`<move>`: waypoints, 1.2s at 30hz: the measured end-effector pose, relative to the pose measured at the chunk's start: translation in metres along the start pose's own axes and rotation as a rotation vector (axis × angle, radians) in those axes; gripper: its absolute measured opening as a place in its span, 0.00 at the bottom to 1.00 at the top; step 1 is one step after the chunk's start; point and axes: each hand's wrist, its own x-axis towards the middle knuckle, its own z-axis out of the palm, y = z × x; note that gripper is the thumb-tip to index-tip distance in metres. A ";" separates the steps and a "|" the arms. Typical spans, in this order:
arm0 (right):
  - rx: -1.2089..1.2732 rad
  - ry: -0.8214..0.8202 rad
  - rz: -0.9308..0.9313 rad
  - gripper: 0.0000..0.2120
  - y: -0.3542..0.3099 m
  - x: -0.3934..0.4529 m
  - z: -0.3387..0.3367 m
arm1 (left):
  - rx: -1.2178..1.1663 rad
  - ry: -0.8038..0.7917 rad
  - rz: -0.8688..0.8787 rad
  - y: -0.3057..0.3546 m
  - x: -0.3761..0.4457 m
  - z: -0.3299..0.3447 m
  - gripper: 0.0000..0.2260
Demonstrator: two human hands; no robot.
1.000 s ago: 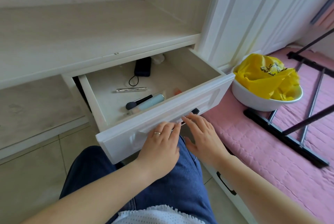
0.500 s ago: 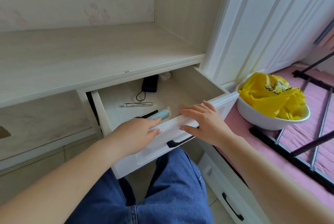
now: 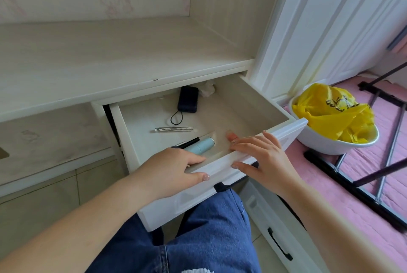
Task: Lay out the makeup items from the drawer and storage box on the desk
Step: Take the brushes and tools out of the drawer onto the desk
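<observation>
The white drawer (image 3: 240,171) stands pulled out under the pale desk top (image 3: 110,59). Inside lie a light blue tube (image 3: 203,144), a black brush handle (image 3: 190,142), a thin silver pencil (image 3: 174,129), a small orange-pink item (image 3: 231,136) and a dark navy case (image 3: 188,102) with a cord loop. My left hand (image 3: 174,169) reaches over the drawer's front edge, its fingers next to the near end of the blue tube and its thumb outside on the front. My right hand (image 3: 262,158) rests spread on the front edge, fingertips beside the orange-pink item. Neither hand holds anything.
A crumpled tissue (image 3: 207,88) sits in the drawer's back corner. To the right a white bowl (image 3: 326,145) with a yellow plastic bag (image 3: 334,111) stands on a pink quilted surface (image 3: 363,184) beside a black rack (image 3: 352,186). A lower drawer (image 3: 279,242) is below.
Both hands rose from the drawer's front panel and handle to its top edge. The left fingers went in by the blue tube, the right fingertips toward the orange-pink item.
</observation>
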 end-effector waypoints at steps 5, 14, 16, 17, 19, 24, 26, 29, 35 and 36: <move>-0.003 -0.013 0.005 0.22 -0.003 -0.007 -0.005 | -0.017 -0.021 -0.001 0.004 -0.002 0.001 0.20; -0.015 -0.037 0.029 0.20 -0.005 -0.014 -0.008 | -0.031 -0.047 0.020 0.004 -0.002 0.005 0.24; -0.022 -0.058 0.032 0.21 -0.006 -0.014 -0.010 | -0.069 -0.086 0.024 0.005 -0.002 0.002 0.20; -0.015 -0.076 0.029 0.22 -0.007 -0.013 -0.013 | -0.101 -0.111 0.023 0.005 -0.001 -0.001 0.18; 0.062 -0.116 0.064 0.25 -0.010 -0.005 -0.023 | -0.143 -0.133 0.011 0.002 0.006 -0.007 0.19; 0.153 -0.187 0.350 0.19 0.000 0.054 -0.045 | -0.087 -0.049 -0.039 -0.013 0.056 -0.029 0.21; 0.096 -0.301 0.447 0.19 0.012 0.084 -0.039 | -0.069 -0.045 -0.074 -0.021 0.081 -0.033 0.20; -0.052 -0.546 0.500 0.21 0.032 0.116 -0.015 | 0.054 -0.087 -0.122 -0.034 0.111 -0.027 0.21; -0.301 -0.989 0.569 0.16 0.047 0.132 0.021 | 0.242 -0.231 -0.186 -0.051 0.141 0.008 0.25; -0.321 -1.040 0.586 0.09 0.047 0.133 0.023 | 0.258 -0.223 -0.180 -0.052 0.143 0.012 0.23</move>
